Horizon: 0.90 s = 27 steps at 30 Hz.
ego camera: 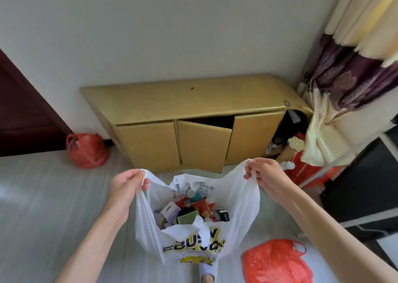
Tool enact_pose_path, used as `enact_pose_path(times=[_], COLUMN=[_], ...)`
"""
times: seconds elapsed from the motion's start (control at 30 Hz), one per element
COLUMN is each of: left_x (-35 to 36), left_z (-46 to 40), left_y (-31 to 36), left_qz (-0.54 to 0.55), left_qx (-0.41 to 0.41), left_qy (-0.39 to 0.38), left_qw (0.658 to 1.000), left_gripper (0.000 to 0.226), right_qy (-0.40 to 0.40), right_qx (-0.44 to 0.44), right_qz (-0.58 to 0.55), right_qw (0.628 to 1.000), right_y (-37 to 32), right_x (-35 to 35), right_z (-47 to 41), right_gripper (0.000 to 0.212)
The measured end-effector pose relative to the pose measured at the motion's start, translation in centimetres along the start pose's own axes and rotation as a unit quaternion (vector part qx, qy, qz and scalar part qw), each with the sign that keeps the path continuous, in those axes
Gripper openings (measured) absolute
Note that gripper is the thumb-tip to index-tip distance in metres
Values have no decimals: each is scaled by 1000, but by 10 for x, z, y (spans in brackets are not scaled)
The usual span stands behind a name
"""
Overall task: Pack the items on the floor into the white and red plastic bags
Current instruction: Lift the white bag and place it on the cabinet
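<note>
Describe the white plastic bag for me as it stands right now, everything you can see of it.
The white plastic bag is thin, crinkled film with black and yellow print on its near side. It is held open by its two handles: the left hand pinches one, the right hand the other. Inside lies a jumble of small packets and boxes. It hangs in front of the wooden cabinet; a foot shows just under it.

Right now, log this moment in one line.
left hand: grips handle | right hand: grips handle | white bag: held open, filled | red bag: on floor
</note>
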<state>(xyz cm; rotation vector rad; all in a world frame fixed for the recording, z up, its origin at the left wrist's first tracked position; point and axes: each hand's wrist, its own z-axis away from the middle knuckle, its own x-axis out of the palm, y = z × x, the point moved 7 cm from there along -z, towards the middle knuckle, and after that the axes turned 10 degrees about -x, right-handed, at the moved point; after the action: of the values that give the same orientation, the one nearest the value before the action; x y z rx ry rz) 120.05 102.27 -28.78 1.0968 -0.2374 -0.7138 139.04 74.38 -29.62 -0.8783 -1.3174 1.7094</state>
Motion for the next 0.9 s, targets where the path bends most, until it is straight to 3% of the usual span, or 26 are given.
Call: enact_pose_path(times=[0.17,0.33,0.63,0.9], left_x=[-11,-23,-13,-5], left_z=[-45,-88,-203,-333], left_y=[78,157,315,424], left_qz=[49,111,192,161], left_qx=[34,78,155,187], left_qy=[60,83,65,10], left_qw=[996,987,967,969], left_gripper=[18,9,8,15], right_qy=[-89,-135,-89,5], right_qx=[-51,-107,-199,-238], right_qz=[10,-17,-81,-76], right_qw=[995,985,973,968], right_y=[-73,-160,-296,-365], right_x=[51,87,139,183], right_z=[-80,-147,-296,-429], right_gripper=[23,20,27,27])
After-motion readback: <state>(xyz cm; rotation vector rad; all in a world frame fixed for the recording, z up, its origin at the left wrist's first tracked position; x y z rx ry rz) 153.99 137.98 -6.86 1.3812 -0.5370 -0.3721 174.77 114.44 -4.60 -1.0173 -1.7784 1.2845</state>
